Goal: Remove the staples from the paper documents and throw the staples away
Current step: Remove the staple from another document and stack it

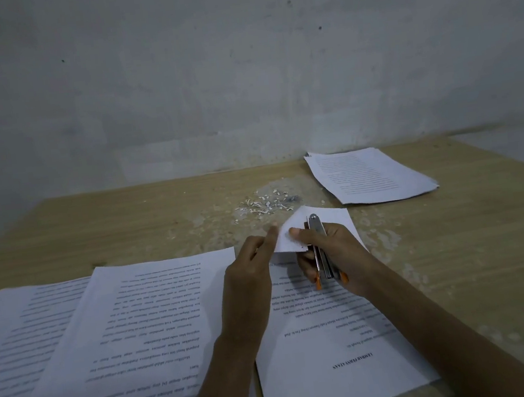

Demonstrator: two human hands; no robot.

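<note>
A printed document [333, 347] lies on the wooden table [457, 257] in front of me, its far corner folded up. My left hand [248, 265] pinches that folded corner at its left edge. My right hand [329, 256] grips a metal staple remover [320, 250] with orange tips, its thumb pressing the folded corner against the tool. Beyond my hands lies a small heap of pulled staples and paper scraps [265, 206]. The staple itself is too small to make out.
A loose stack of printed sheets [372, 174] lies at the back right of the table. More printed pages [132, 337] spread over the front left, overlapping another stack [19, 340]. A grey wall [239, 70] rises right behind the table.
</note>
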